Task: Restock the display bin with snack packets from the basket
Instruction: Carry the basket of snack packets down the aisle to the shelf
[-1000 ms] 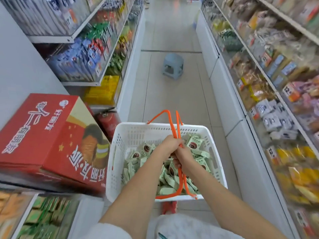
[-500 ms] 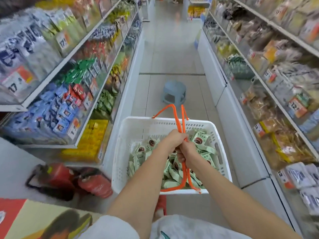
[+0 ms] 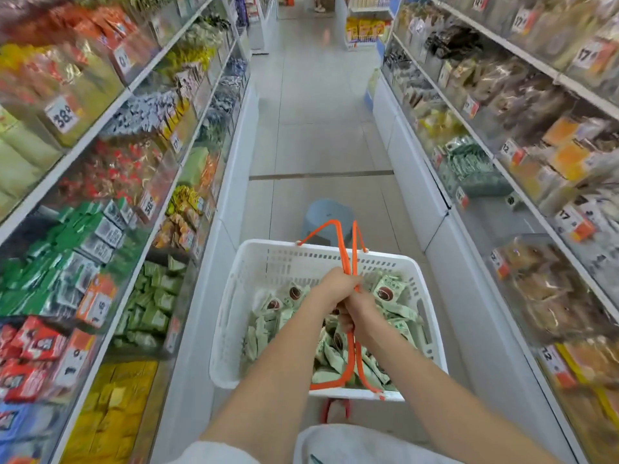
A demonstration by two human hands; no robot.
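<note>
Two long shelving runs fill the frame: the left shelving (image 3: 140,182) covers the whole left side with three visible tiers of blurred packets in red, green, yellow and blue behind clear fronts, and the right shelving (image 3: 522,169) covers the right side with three tiers of brown, orange and green packets. Price tags hang on both; most are too blurred to read. Between the two runs a pale tiled floor (image 3: 315,128) stretches from the centre to the top of the frame.

In the lower centre hangs one white basket (image 3: 254,316) with slotted walls, held above the floor. It has two orange handles (image 3: 348,259), drawn together over its middle. Inside lie the snack packets (image 3: 388,293), pale green with a dark round mark; they are heaped and overlap, so their number cannot be told, though it is well over a dozen.

Just beyond the basket's far rim stands one light blue stool (image 3: 325,214) on the floor.

Two bare forearms come up from the bottom edge. The left hand (image 3: 335,283) and the right hand (image 3: 360,308) meet over the basket's middle, touching, each with fingers curled tight round the gathered handles, the left slightly higher in the frame.

Below the basket a small red piece of footwear (image 3: 335,410) shows.
</note>
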